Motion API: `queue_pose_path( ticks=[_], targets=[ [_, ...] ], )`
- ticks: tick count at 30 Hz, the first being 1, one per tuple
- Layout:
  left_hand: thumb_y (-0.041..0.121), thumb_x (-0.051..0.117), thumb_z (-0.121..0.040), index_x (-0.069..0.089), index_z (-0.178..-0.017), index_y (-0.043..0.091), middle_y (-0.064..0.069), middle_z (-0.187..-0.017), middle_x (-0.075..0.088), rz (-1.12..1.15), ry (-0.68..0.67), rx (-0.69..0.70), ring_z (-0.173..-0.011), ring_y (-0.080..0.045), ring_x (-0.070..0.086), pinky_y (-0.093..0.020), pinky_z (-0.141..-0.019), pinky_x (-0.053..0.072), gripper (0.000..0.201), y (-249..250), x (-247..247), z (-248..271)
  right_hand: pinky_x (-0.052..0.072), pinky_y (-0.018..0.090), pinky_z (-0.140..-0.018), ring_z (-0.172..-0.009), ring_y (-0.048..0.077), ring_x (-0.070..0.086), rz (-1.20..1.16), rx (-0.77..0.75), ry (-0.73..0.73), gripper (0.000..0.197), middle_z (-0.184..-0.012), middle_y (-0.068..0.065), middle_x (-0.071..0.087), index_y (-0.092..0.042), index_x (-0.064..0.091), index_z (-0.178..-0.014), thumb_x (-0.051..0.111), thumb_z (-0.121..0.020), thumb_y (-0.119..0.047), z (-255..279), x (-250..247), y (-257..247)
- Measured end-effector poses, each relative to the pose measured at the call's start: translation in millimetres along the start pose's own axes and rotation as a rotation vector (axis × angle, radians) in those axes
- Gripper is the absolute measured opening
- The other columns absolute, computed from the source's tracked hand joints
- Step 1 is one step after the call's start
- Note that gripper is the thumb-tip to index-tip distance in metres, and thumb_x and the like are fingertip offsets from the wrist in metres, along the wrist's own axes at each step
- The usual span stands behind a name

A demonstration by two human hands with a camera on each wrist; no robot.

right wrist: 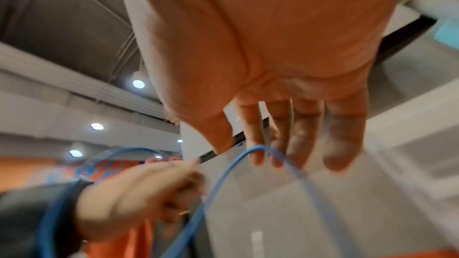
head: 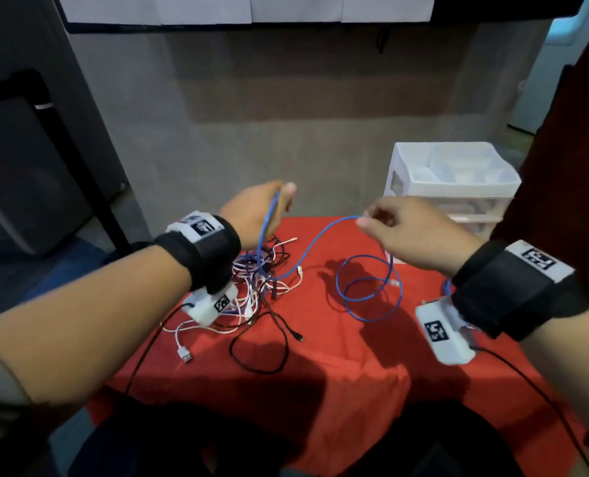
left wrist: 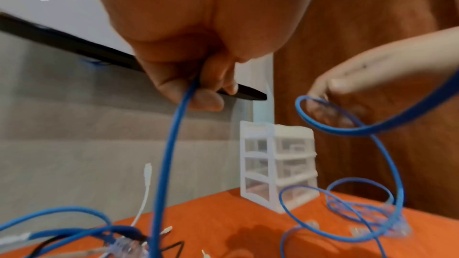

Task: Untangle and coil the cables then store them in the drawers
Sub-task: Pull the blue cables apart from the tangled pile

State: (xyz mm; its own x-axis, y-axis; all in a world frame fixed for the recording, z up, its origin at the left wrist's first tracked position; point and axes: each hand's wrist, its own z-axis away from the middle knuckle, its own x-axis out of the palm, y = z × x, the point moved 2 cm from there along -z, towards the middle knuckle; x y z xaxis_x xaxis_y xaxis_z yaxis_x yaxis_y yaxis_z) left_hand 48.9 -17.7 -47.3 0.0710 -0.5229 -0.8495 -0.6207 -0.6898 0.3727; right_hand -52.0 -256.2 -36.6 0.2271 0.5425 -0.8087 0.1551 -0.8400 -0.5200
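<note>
The left hand (head: 251, 215) has its fingers (left wrist: 206, 99) curled tight round the blue cable (head: 307, 249), the thumb pressing it against the side of the forefinger, so that the cable drops straight down from the fist toward the tangle of cables (head: 255, 284) beneath it. The right hand (head: 410, 232) is looser: its fingers (right wrist: 298, 140) hang nearly straight and slightly spread, and the blue cable is draped in a bend over the forefinger with the thumb close beside it; whether the thumb truly pinches the cable cannot be told, as the wrist view is blurred there. Between the two hands the blue cable sags in a shallow arc above the red tablecloth (head: 355, 356), and from the right hand it falls into a couple of loose loops lying on the cloth just below that hand, with a clear plug (left wrist: 402, 229) at its end resting on the cloth. The tangle lies on the cloth well to the left of those loops and is made of white, black and purple leads wound through one another, with a white USB plug (head: 184, 353) trailing out on its near side. The white drawer unit (head: 455, 180) with its clear drawers stands at the far right corner of the cloth, beyond the right hand and apart from all the cables.
</note>
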Motion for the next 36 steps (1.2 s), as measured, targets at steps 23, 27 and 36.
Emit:
queue_pose_path(
  ticks=[23,27,36],
  targets=[
    [0.023,0.055,-0.102,0.057,-0.073,0.016,-0.009,-0.086,0.054,0.043,0.038,-0.117,-0.084,-0.029,0.054,-0.028,-0.076,0.033,0.030,-65,81,43,0.038,0.011,-0.053,-0.056,0.000,0.050,-0.599,0.036,0.429,0.035,-0.076,0.003,0.061,-0.020,0.057,-0.074,0.049,-0.106,-0.030,-3,-68,-8],
    [0.029,0.053,-0.103,0.060,-0.077,0.019,-0.002,-0.082,0.056,0.074,0.212,-0.208,-0.080,-0.019,0.050,-0.030,-0.070,0.032,0.029,-57,44,26,0.038,0.012,-0.051,-0.055,0.002,0.050,-0.567,0.118,0.472,0.036,-0.076,0.004,0.064,-0.022,0.058,-0.073,0.048,-0.105,-0.034,-3,-71,10],
    [0.027,0.043,-0.106,0.066,-0.085,0.019,-0.006,-0.083,0.073,0.344,0.244,-0.316,-0.071,-0.021,0.068,-0.033,-0.073,0.056,0.032,-65,-13,5,0.048,0.036,-0.074,-0.065,0.017,0.058,-0.345,0.211,0.213,0.040,-0.069,0.004,0.069,-0.014,0.066,-0.071,0.050,-0.105,-0.028,-3,-34,26]
  ],
)
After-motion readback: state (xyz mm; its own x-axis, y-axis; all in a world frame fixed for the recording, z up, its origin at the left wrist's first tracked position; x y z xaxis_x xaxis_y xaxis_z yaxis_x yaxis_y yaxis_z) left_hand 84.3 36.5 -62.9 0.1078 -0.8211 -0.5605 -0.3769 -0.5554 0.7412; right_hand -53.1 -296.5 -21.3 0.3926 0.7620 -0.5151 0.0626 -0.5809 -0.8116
